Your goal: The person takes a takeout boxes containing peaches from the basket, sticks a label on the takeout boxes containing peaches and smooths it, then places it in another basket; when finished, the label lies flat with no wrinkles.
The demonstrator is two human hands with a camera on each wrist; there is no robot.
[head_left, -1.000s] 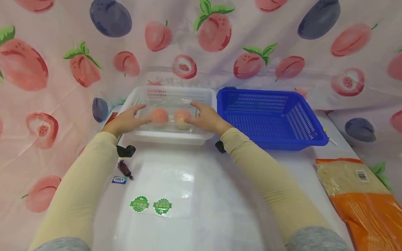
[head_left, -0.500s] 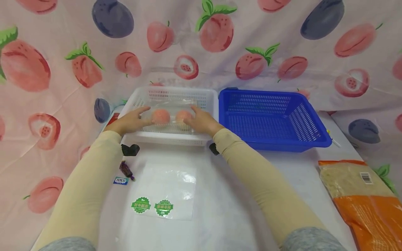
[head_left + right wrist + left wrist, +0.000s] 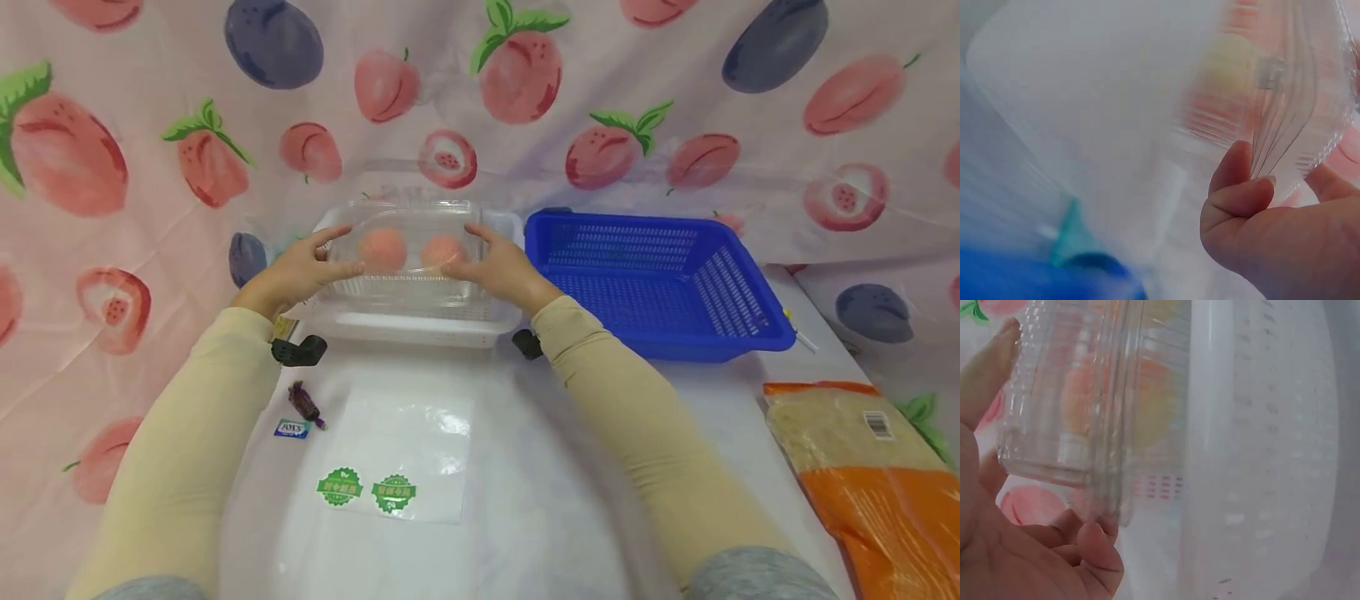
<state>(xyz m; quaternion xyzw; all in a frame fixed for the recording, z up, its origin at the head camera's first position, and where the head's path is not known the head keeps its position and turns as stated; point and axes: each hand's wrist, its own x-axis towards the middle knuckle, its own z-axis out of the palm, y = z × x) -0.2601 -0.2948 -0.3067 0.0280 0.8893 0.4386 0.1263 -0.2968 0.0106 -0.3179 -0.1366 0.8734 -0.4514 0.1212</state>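
A clear plastic clamshell box with two round pink-orange fruits inside is held up over the white slotted basket. My left hand grips its left end; in the left wrist view the thumb and curled fingers pinch the box's rim. On the opposite end, my right hand pinches the rim between thumb and fingers, as the right wrist view shows. Plastic layers meet at that pinched edge. Glare blurs whether the lid is fully closed.
A blue slotted basket stands to the right of the white one. Nearer lie a wrapped purple sweet, a small blue packet, and a clear sheet with two green stickers. An orange bag lies at right.
Both hands have lifted the clamshell box from inside the white basket to above it, with the fruits in it. The baskets and the other things on the table stay put.
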